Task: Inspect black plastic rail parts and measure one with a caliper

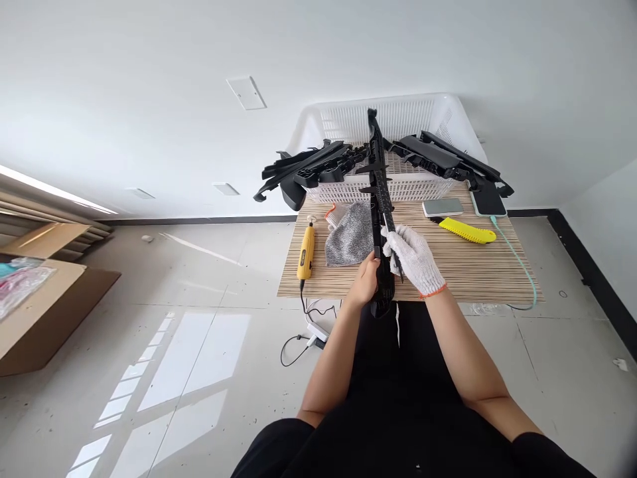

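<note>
A long black plastic part (382, 292) points away from me over the table's front edge, and my bare left hand (365, 282) is closed around its near end. My right hand (412, 255), in a white knit glove with an orange cuff, grips a black caliper (382, 192). The caliper lies along the part, its jaws toward the far end and pointing left across it. Whether the jaws touch the part, I cannot tell. A grey cloth (348, 239) lies just left of the part, with another white glove (336, 216) partly under it.
Behind stands a white plastic basket (318, 192) with more black plastic parts (313, 166) across its rim. On the slatted table (462, 272) are a yellow rotary tool (306, 252), a yellow utility knife (468, 230), a grey-topped block (442, 207) and a phone (488, 199) with a cable.
</note>
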Motion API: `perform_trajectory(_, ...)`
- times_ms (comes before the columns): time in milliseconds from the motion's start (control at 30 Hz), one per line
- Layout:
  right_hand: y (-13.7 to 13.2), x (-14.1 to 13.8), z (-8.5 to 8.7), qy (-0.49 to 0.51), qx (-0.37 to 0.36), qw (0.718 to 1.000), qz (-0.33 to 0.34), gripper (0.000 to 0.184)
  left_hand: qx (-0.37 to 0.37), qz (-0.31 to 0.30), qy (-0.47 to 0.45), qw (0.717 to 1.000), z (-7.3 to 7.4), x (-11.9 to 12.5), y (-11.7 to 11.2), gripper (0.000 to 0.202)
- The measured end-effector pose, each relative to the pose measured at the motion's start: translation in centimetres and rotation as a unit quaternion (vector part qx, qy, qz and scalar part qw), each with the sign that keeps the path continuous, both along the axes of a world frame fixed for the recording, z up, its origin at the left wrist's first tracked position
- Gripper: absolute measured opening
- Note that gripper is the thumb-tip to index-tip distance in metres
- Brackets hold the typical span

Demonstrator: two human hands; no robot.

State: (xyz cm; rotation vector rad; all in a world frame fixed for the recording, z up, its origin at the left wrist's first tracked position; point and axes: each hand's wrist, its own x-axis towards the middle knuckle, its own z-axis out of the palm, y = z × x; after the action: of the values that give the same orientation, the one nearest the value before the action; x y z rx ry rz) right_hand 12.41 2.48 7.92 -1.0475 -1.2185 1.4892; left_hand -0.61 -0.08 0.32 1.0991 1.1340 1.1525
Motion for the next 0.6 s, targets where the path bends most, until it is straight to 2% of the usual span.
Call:
perform_trajectory(67,0.2,-0.5,0.2,0.007,-0.001,1.0,0.007,0.031,0.009,-0.017,-0.005,1.0,0.1,-0.1,0.0,0.027)
perform_trajectory(133,0.3,-0.9,0.4,0.017,-0.001,1.0,0.001,0.03,0.02,-0.01,0.0,1.0,0.3,-0.1,0.0,0.027)
perform_trajectory(333,0.2,-1.3,1.0,0.021,0.006,0.999,-0.024,0.067,0.039,0.004,0.011,0.999,0.6,0.0,0.0,0.027)
perform_trajectory(533,1.6,-1.5,1.0,0.037,-0.028,0.998,-0.049,0.05,0.052,0.005,0.005,0.999,0.4,0.0,0.1,0.028)
perform_trajectory(600,2.1,-1.7,1.1,0.037,-0.044,0.996,-0.069,0.051,0.057,0.011,0.002,0.998,0.1,0.0,0.2,0.031)
